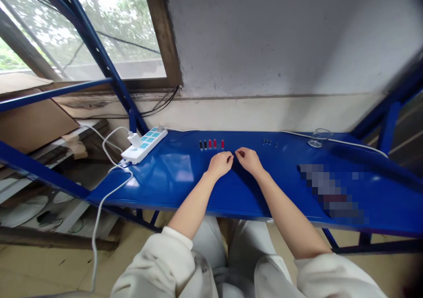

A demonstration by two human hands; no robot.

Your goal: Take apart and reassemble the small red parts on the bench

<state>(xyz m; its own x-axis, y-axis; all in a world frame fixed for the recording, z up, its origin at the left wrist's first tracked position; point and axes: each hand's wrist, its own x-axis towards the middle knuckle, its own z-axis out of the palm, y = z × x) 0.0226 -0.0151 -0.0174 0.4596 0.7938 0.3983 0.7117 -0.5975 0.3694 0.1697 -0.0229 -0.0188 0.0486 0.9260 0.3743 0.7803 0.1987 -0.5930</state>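
Observation:
My left hand (220,164) is over the blue table with its fingers pinched together. Close beside it, my right hand (248,160) is curled with the thumb pressed towards the fingers. A narrow gap separates the two hands, and whatever they may hold is hidden or too small to make out. Just beyond the left hand stand small cylinders in a row: two black ones (205,144) and three red ones (214,143), each with a paler lower end. Several tiny clear or metallic pieces (267,142) lie farther right, past the right hand.
A white power strip (145,145) with a plug and cable lies at the table's left end. A clear glass cup (315,142) stands at the back right, near a white cable (360,145). A blurred-out item (330,192) lies at right. Blue metal posts frame the table (172,188).

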